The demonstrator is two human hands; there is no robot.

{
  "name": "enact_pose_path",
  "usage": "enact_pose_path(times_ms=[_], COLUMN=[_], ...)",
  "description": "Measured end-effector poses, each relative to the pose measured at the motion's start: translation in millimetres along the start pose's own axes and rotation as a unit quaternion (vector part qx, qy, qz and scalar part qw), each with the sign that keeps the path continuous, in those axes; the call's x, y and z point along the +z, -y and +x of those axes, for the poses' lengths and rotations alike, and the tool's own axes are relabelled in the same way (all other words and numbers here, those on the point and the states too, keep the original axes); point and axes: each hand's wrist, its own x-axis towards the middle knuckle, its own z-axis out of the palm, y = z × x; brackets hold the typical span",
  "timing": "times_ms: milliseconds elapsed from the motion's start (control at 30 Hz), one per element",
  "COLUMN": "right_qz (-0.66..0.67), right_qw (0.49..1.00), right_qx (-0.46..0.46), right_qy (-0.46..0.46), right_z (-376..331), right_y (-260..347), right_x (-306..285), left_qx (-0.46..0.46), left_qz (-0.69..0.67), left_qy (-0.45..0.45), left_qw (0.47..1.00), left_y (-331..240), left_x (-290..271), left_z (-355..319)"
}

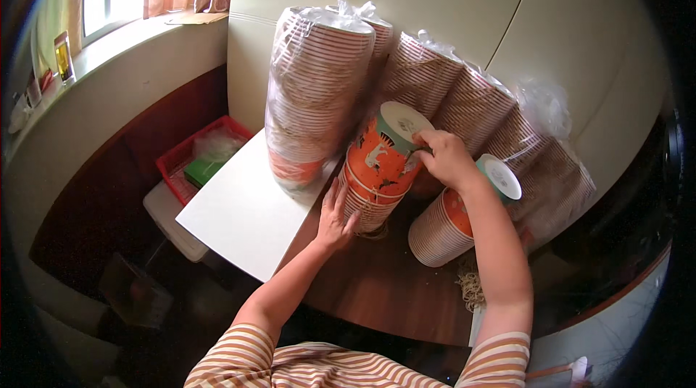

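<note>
In front of me stands a stack of orange paper buckets [378,163], upside down, with a green band and a white base on the topmost one. My right hand [444,158] pinches the edge of that top bucket near its base. Flat against the stack's lower left side lies my left hand [336,220], its fingers stretched out. To the right, a second upside-down stack of paper buckets [441,232] leans at an angle, partly behind my right forearm. Some cord shows at the foot of the nearer stack.
Tall plastic-wrapped bucket stacks [319,91] stand on the left and along the wall [424,76]. A white board [243,203] lies left of the brown table [384,294]. Beyond it sits a red basket [170,170]. Beige string [471,286] lies bunched near the right.
</note>
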Motion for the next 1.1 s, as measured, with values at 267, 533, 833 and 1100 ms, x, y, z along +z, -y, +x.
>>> enact_pose_path(times_ms=[267,533,833,1100], right_qz=[0.035,-0.003,0.014,-0.024], right_qw=[0.999,1.0,0.998,0.964], right_qx=[-0.013,-0.021,-0.05,-0.013], right_qy=[0.004,-0.001,-0.047,-0.264], right_z=[1,-4,-11,-77], right_y=[-2,-4,-4,32], right_x=[8,16,25,90], left_qx=[-0.001,-0.02,-0.009,-0.014], left_qz=[-0.001,-0.002,0.006,0.007], left_qy=[-0.028,-0.008,-0.005,-0.009], left_qw=[1.0,1.0,1.0,1.0], left_y=[14,16,14,15], left_x=[2,4,3,1], left_z=[-2,-1,-1,-2])
